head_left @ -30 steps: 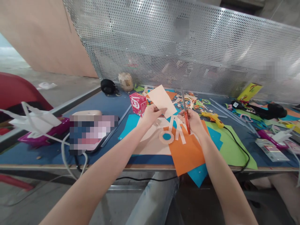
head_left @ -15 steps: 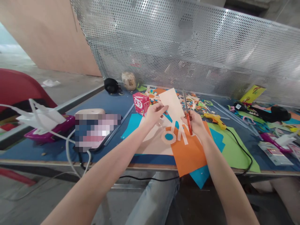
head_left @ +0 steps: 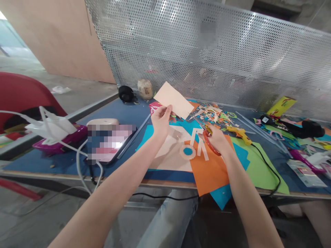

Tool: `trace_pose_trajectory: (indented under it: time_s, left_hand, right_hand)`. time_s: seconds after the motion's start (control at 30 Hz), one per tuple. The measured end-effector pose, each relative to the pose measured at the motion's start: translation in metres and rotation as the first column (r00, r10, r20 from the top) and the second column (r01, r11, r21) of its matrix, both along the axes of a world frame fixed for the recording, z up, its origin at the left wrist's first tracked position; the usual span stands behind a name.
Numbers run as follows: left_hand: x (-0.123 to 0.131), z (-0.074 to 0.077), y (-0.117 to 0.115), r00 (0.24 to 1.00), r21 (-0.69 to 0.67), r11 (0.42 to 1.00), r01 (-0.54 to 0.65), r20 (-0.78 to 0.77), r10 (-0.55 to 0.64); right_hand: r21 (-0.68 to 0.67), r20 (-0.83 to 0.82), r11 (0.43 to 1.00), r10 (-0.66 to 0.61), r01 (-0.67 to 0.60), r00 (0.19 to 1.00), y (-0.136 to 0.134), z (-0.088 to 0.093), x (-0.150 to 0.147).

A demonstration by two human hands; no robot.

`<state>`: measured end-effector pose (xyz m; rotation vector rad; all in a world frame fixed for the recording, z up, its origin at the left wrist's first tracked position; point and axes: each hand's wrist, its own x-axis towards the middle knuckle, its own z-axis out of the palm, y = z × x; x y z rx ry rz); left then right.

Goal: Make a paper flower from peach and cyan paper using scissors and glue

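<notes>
Between its thumb and fingers my left hand (head_left: 162,119) pinches a pale peach paper rectangle (head_left: 174,100), raised above the desk and tilted. My right hand (head_left: 214,137) grips red-handled scissors (head_left: 210,143), whose blades point up and left to the paper's lower right corner. Below, pale cut strips (head_left: 203,150) lie over an orange sheet (head_left: 210,172). Left of them sits a fringed peach ring (head_left: 188,151) with blue showing in its centre. A larger peach sheet (head_left: 165,155) lies under my left forearm's side of the work.
A phone (head_left: 113,143) and a purple-and-white adapter (head_left: 62,137) are at left. Paper scraps (head_left: 214,115) pile at the back by a perforated metal screen (head_left: 181,44). A yellow glue gun (head_left: 240,133) rests on the right, its black cord crossing a green sheet (head_left: 269,168).
The peach rectangle has moved left and up with my left hand and turned. My right hand has tilted the scissors leftward, and their blades now appear spread near the paper's corner.
</notes>
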<state>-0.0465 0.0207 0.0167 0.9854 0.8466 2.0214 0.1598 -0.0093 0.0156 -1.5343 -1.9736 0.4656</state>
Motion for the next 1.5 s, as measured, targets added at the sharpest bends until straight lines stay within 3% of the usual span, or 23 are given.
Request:
trace_pose_trajectory:
  time_s: [0.37,0.63,0.9,1.13,1.5]
  left_hand:
    - [0.0053,0.0,-0.0035,0.99,-0.032,0.995,0.095,-0.1,-0.097]
    - [0.0044,-0.0002,-0.0039,0.987,0.01,0.996,0.086,-0.136,-0.084]
    - [0.0048,-0.0002,-0.0047,0.987,0.011,0.997,0.077,-0.143,-0.074]
    - [0.0058,0.0014,-0.0063,0.988,0.015,0.998,0.068,-0.141,-0.065]
    - [0.0053,0.0006,-0.0064,0.988,0.027,0.997,0.079,-0.132,-0.075]
  right_hand:
    - [-0.052,0.019,0.995,0.082,-0.081,0.996,-0.0026,0.0025,-0.0049]
    - [-0.092,-0.023,0.993,0.067,-0.068,0.998,-0.0021,0.0047,-0.003]
    - [-0.118,-0.006,0.981,0.157,-0.157,0.988,0.0011,-0.0031,-0.0028]
    - [-0.122,-0.026,0.971,0.204,-0.205,0.979,-0.0029,0.0017,-0.0045]
    - [-0.123,0.042,0.975,0.19,-0.184,0.981,-0.0018,0.0001,-0.0036]
